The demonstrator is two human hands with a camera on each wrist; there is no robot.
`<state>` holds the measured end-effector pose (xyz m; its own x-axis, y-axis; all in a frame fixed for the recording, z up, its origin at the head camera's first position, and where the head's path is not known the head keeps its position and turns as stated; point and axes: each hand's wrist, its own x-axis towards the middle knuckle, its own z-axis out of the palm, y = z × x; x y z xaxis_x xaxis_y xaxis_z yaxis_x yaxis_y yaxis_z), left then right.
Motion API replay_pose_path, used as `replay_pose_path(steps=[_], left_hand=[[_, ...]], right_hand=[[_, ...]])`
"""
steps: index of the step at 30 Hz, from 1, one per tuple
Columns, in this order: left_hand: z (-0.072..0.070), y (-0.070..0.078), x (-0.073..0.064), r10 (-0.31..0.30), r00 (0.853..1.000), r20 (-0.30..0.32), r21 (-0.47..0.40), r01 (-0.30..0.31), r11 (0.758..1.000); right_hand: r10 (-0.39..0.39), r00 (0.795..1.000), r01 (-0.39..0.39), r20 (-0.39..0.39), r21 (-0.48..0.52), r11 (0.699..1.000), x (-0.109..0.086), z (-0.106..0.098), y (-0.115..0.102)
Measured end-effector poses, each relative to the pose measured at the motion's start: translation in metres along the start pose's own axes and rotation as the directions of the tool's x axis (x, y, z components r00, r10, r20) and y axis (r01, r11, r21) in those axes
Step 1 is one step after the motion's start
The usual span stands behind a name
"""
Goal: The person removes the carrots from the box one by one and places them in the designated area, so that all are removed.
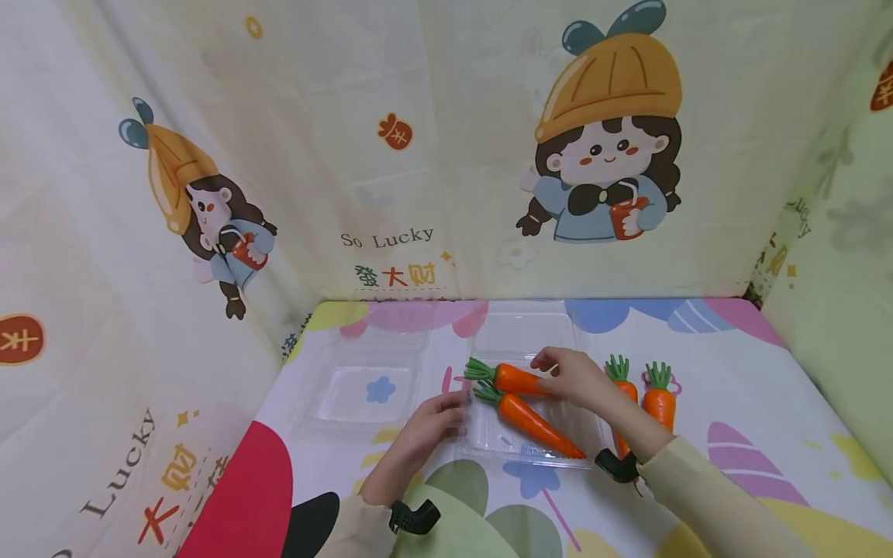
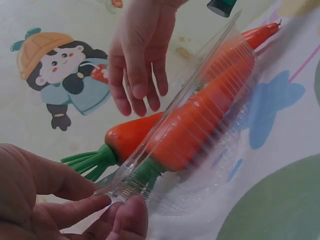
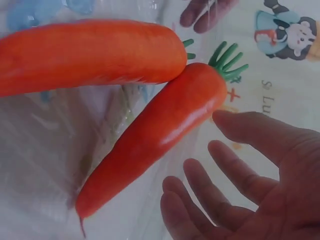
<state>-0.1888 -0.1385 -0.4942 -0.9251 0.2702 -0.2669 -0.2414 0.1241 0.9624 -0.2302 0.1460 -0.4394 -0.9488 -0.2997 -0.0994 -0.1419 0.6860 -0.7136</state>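
A clear plastic box [image 1: 488, 442] with two orange carrots in it stands in the middle of the table. One carrot [image 1: 532, 424] lies slanted across the box; the other carrot [image 1: 515, 379] lies behind it, green tops to the left. My left hand [image 1: 436, 425] holds the box's left edge, thumb and fingers on either side of the plastic rim [image 2: 131, 172] in the left wrist view. Over the rear carrot is my right hand [image 1: 574, 377], its fingers loosely spread beside the carrot [image 3: 155, 135] in the right wrist view, gripping nothing.
Two more carrots lie right of the box: one carrot [image 1: 659, 404] in plain sight, another carrot [image 1: 625, 387] partly behind my right forearm. A second clear plastic box [image 1: 328, 422] sits to the left. Printed cloth walls [image 1: 467, 194] close off the table's back and sides.
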Motion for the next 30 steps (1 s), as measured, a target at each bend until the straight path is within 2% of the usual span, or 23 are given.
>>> replay_pose_path(steps=[5,10,15,22,25,30], left_hand=[[0.000,-0.001,0.003,-0.002,1.000,-0.005,-0.061,0.002,0.998],[-0.001,-0.002,0.008,-0.021,0.999,0.027,-0.121,0.024,0.992],[-0.003,0.000,0.011,-0.029,0.999,0.036,-0.111,0.033,0.993],[-0.004,0.003,0.011,-0.034,0.999,0.034,-0.099,0.037,0.994],[-0.003,0.003,0.011,-0.038,0.999,0.033,-0.097,0.041,0.994],[-0.001,0.004,0.010,-0.043,0.999,0.023,-0.098,0.045,0.994]], right_hand=[[0.006,0.999,-0.005,0.052,-0.034,0.999,0.019,0.010,-0.008],[0.037,0.999,-0.033,0.035,-0.107,0.994,0.025,0.020,-0.015],[0.052,0.999,-0.049,0.015,-0.174,0.984,0.025,0.030,-0.020],[0.021,1.000,-0.020,0.002,-0.282,0.959,0.029,0.036,-0.027],[0.026,1.000,-0.024,0.004,-0.294,0.955,0.030,0.036,-0.029],[0.041,0.999,-0.039,0.003,-0.259,0.965,0.029,0.037,-0.030]])
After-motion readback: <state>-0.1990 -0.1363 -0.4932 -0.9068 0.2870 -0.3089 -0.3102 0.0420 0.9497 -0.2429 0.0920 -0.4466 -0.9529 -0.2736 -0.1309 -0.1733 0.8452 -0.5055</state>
